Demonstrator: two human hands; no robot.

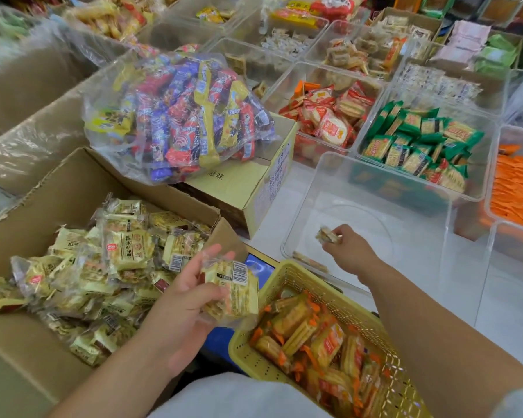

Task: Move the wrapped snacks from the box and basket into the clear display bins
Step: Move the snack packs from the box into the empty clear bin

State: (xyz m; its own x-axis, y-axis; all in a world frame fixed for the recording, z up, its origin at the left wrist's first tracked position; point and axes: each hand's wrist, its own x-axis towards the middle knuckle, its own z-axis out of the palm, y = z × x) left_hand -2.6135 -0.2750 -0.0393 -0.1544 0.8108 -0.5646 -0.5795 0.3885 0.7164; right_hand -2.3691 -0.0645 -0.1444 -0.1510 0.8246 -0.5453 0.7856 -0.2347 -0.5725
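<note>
head view, left hand: the left hand [191, 300] lay palm up between box and basket, fingers and thumb curled round a pale yellow wrapped snack pack [233, 292] with a barcode.
head view, right hand: the right hand [346, 247] reached down inside the large clear plastic display bin [411, 224], its fingertips pinching a small tan wrapped snack [328, 235] low in the bin.
bin floor: a second tan snack [310, 262] lay against the bin's near wall.
box: the open brown cardboard box [67, 191] on the left held a heap of pale yellow wrapped snacks [118, 260].
basket: the yellow perforated plastic basket [299, 274], between the forearms, held orange-edged wrapped snacks [314, 342].
behind: a clear bag of red, blue and yellow packets [178, 116] rested on a closed cardboard carton [239, 182]; further clear bins held red-wrapped packs [326, 116] and green-wrapped packs [420, 146].
</note>
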